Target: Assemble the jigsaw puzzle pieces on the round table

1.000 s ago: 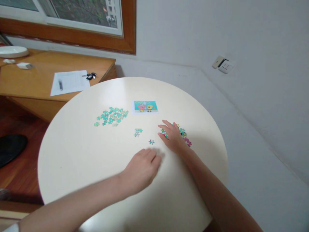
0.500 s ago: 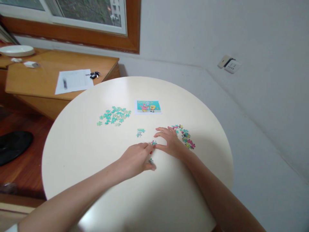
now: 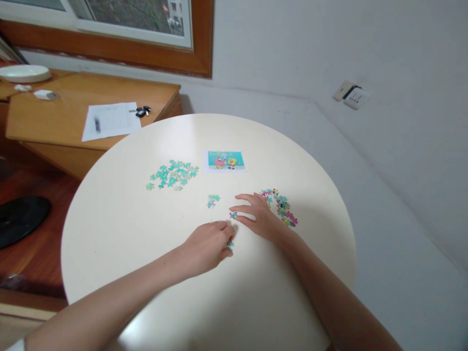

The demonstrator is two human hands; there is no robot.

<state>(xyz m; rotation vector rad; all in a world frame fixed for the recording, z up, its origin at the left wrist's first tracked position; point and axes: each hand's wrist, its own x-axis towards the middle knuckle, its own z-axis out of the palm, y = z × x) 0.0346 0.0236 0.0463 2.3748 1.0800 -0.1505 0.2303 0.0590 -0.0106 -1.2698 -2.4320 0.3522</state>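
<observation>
My left hand (image 3: 209,246) is low over the table, its fingers and thumb closed around a small jigsaw puzzle piece (image 3: 230,244) that shows partly between the tips. My right hand (image 3: 259,215) rests a little farther off to the right. Its thumb and forefinger sit at the edges of another pink and teal puzzle piece (image 3: 233,215), while its other fingers stretch out. Just beyond both hands lies a small joined section of puzzle (image 3: 212,201). A cartoon reference picture (image 3: 225,161) lies behind that.
Teal and pale green puzzle pieces (image 3: 172,174) are spread at the left. Multicoloured pieces (image 3: 283,208) lie right of my right hand, which partly covers them. The round white table (image 3: 120,229) stands by a wooden desk (image 3: 62,114) holding paper (image 3: 111,122) and keys (image 3: 143,111).
My left hand has drawn back from the upper piece, and its fingers have closed on the lower one. My right forefinger has come down nearer the upper piece.
</observation>
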